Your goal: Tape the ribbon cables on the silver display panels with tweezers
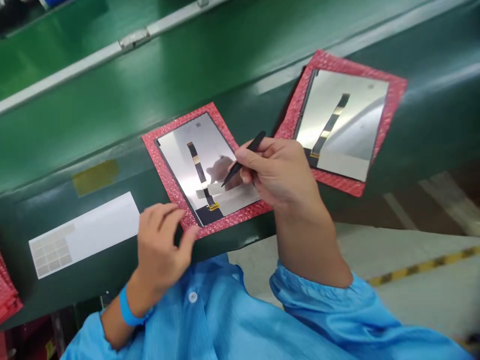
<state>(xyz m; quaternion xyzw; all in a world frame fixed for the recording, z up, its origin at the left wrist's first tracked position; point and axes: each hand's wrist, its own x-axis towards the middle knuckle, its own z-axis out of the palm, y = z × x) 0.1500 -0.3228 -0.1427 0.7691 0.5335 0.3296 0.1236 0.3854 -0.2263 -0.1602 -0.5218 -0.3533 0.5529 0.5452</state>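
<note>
Right hand (283, 170) grasping a slim black pointed tool (233, 171) over a shiny silver rectangular panel (217, 160), panel lying on pinkish-red bubble wrap (167, 175) mid-frame, left hand (161, 247) resting lower left, fingers loosely parted

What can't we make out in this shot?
Head view:
- Black tool: middle partly hidden by right hand.
- Near panel: right edge partly covered by the same hand.
- Grey labels: any print too blurred to read.
- Pink bundle: cut off by left edge.

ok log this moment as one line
right hand: black tool, tip over left panel | left hand: at that panel's red sheet
</note>
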